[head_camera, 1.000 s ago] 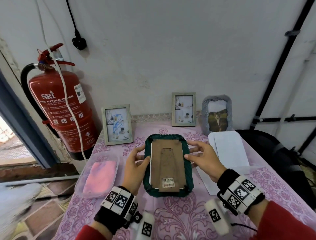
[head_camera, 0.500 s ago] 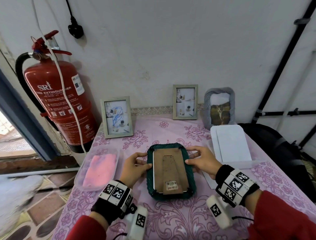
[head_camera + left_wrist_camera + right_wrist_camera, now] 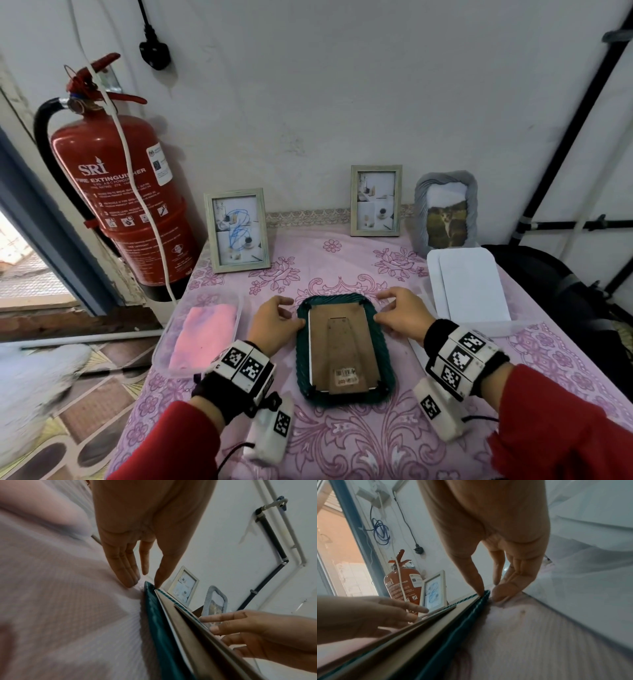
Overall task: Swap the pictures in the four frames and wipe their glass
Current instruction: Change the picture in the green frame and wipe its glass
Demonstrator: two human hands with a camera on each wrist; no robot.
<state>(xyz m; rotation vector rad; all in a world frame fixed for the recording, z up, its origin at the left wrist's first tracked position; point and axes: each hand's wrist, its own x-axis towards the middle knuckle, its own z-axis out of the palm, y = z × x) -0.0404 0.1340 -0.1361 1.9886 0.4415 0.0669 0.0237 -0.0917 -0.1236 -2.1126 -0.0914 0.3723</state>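
Note:
A dark green rope-edged picture frame (image 3: 303, 359) lies face down on the pink flowered tablecloth, its brown backing board (image 3: 339, 349) with a barcode sticker facing up. My left hand (image 3: 274, 318) pinches the frame's upper left rim, thumb on top and fingertips (image 3: 132, 584) against the outer edge on the cloth. My right hand (image 3: 400, 315) pinches the upper right rim the same way, and the right wrist view shows its thumb (image 3: 479, 591) on the green edge (image 3: 467, 616). Against the wall stand two silver frames (image 3: 238, 231) (image 3: 376, 201) and a grey frame (image 3: 445, 210) with a cat picture.
A clear tub (image 3: 236, 305) with a pink cloth (image 3: 205, 332) sits left of the green frame. White sheets (image 3: 469, 284) lie on the right. A red fire extinguisher (image 3: 130, 205) hangs beyond the table's left edge, and a black bag (image 3: 548, 281) sits past the right edge.
The green frame has come towards me and now lies flat on the cloth. Both hands have shifted up to its top corners.

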